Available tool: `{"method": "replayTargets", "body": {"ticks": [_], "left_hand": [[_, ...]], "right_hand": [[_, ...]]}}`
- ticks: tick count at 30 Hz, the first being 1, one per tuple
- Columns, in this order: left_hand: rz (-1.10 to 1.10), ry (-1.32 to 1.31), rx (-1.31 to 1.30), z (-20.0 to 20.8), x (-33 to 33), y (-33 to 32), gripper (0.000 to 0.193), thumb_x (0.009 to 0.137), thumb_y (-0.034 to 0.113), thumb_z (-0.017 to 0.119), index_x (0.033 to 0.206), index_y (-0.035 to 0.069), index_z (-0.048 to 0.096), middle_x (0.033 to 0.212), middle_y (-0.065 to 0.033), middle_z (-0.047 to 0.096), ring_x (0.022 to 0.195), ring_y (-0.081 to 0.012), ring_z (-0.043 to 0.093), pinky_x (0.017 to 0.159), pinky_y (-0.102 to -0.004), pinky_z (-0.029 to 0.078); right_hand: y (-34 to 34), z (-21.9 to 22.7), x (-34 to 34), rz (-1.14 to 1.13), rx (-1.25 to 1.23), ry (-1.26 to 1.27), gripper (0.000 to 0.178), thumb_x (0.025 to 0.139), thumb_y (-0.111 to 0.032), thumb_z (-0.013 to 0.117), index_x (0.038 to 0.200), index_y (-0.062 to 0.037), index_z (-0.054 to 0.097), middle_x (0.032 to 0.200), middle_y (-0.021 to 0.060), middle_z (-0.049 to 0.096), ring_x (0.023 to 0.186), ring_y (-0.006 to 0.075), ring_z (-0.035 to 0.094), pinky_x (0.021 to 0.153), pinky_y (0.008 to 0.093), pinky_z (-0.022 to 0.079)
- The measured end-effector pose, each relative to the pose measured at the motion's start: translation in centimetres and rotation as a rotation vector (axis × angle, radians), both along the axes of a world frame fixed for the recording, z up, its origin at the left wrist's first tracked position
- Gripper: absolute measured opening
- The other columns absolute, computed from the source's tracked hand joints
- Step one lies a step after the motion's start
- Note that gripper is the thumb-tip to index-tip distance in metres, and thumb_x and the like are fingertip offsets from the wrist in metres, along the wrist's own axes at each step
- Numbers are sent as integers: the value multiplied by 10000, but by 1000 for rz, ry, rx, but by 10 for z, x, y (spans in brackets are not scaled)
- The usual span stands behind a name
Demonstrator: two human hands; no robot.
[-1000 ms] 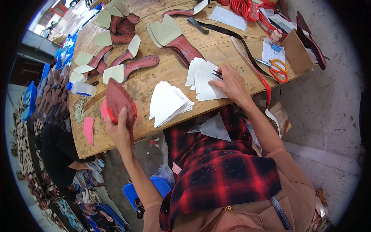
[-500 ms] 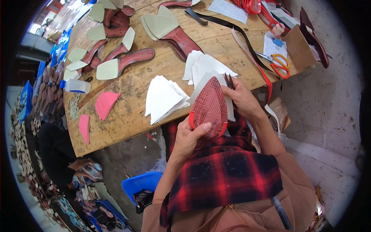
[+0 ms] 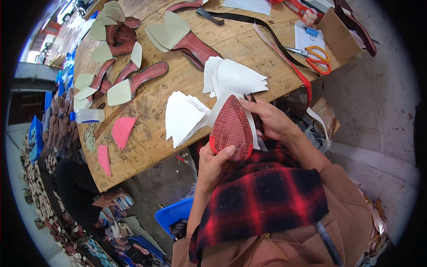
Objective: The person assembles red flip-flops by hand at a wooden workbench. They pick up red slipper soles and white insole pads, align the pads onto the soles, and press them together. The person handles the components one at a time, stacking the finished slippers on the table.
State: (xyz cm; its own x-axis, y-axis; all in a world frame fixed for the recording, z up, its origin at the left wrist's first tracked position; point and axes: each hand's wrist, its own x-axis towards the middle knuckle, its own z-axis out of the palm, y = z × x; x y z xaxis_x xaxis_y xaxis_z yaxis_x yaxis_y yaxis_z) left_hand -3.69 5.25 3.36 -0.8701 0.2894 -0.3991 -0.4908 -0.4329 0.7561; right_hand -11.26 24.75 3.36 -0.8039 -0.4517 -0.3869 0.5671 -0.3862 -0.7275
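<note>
A red, scale-patterned shoe upper (image 3: 231,131) with a pale grey lining edge (image 3: 218,109) is held up just off the table's front edge, over my lap. My left hand (image 3: 212,163) is closed on its lower end, thumb lying on the patterned face. My right hand (image 3: 272,119) is closed around a small dark two-pointed tool (image 3: 251,97), its points sticking up past the fingers at the upper's right edge. How much of the upper the right fingers also grip is hidden. Behind the upper lie two stacks of white cut pieces (image 3: 184,118), (image 3: 240,78).
On the wooden table (image 3: 147,144) lie pink cut pieces (image 3: 124,132), red insoles with pale tips (image 3: 195,46), orange-handled scissors (image 3: 318,60), black strapping (image 3: 267,29) and a clear bottle (image 3: 89,116). A blue bin (image 3: 171,214) stands below; another person's hand (image 3: 109,198) is at left.
The whole view has shifted and turned slightly. Both hands and the upper sit a little farther left in it, and the upper stands more upright. Both hands keep their hold.
</note>
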Motion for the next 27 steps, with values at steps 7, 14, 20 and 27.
{"method": "replayTargets", "body": {"ticks": [7,14,20,27], "left_hand": [[-11,-16,-47,-6,3,-4,323,877,83,665,1165,-44,593,1079,-98,678,916,-147,645,833,-307,523],[24,-4,-42,-9,0,-5,302,871,89,672,1137,-38,605,1047,-94,680,860,-134,648,779,-293,533],[39,-50,-94,-9,-2,-5,296,861,89,680,1118,-39,612,1014,-85,685,845,-128,646,757,-286,533],[107,1,-167,-17,-14,9,423,854,79,691,1230,-36,533,1094,-107,651,974,-180,642,865,-320,529]], "right_hand": [[-3,3,2,10,-79,-109,286,1009,-378,501,1021,-113,607,711,-59,576,505,19,512,352,192,340],[-2,4,1,33,-92,-87,307,1008,-384,504,1050,-94,596,720,-50,581,505,28,522,359,194,359],[-4,12,0,-7,-73,-28,310,1002,-345,520,1097,-56,579,795,-19,590,545,24,536,365,177,373],[-4,-21,-7,24,160,339,339,992,-282,534,1149,12,593,922,23,632,724,64,558,600,247,475]]}}
